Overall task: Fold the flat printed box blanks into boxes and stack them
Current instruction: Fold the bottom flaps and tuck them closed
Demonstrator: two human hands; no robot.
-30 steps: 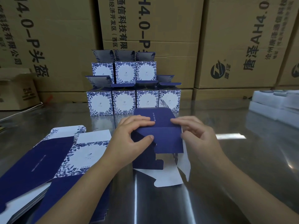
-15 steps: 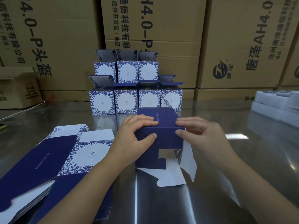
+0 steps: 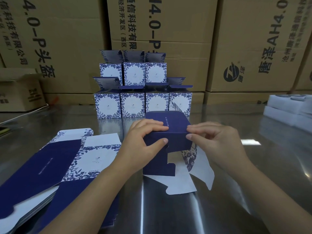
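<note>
A half-formed navy box lies on its side at the middle of the steel table, its near end open with white flaps splayed towards me. My left hand grips its left top edge, fingers on top and thumb on the near face. My right hand pinches the right top corner. A pile of flat blue-and-white blanks lies at the left. Behind stands a stack of folded floral boxes, several below and three above, with their top flaps up.
Large brown cartons wall off the back of the steel table. A smaller open carton sits at the far left. White foam trays are piled at the right edge.
The box has been squared up from a flatter shape; its top panel has risen and both hands have shifted slightly upward with it. The near flaps hang more open.
</note>
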